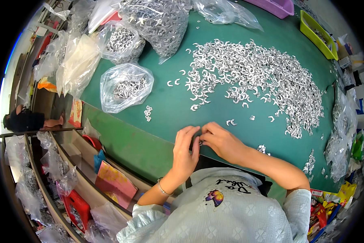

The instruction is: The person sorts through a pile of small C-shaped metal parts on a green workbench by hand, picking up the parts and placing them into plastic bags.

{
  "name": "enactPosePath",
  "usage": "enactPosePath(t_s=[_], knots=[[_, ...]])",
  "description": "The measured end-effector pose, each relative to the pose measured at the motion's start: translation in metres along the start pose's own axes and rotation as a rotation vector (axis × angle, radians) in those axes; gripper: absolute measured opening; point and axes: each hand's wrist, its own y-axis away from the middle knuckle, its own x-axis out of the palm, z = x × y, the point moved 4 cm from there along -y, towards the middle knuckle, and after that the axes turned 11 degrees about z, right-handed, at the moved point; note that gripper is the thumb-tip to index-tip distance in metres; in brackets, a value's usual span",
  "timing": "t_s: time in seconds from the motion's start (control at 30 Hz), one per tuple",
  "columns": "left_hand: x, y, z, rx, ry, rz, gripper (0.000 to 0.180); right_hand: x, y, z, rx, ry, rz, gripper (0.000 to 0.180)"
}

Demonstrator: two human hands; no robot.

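Note:
My left hand (184,150) and my right hand (224,141) meet over the near edge of the green table (165,107). The fingers of both are bent and pinched together around something tiny, mostly hidden by the fingertips; a bit of grey shows between them. Beyond the hands spreads a wide pile of silvery crescent-shaped metal pieces (250,69). A few loose crescents (231,122) lie just past my right hand. Beside my right forearm sits a little cluster of small metal parts (263,149). Several joined small pieces (148,113) rest farther left.
An open clear bag of metal pieces (127,87) stands at left, with fuller bags (157,24) behind. A purple basin (285,9) and a yellow-green tray (331,48) stand at the far right. Shelves with bags (74,162) line the left; another person (26,120) is beyond.

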Motion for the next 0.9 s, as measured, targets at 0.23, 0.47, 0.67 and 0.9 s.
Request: enactPosePath(t_s=[0.23,0.47,0.67,0.9], knots=[[0.023,0.003,-0.016,0.254,-0.115,0.308,0.039,-0.073,0.037,-0.004,0.288,0.036,-0.268,0.02],[0.003,-0.017,0.017,0.326,-0.11,0.275,0.033,-0.095,0.089,-0.023,0.471,0.176,-0.28,0.027],[-0.044,-0.044,0.058,0.242,-0.345,0.012,0.024,-0.084,0.073,-0.029,0.394,0.336,-0.22,0.021],[-0.071,-0.057,0.063,0.115,-0.537,-0.184,0.024,-0.093,0.104,-0.017,0.393,0.278,-0.203,0.024]])
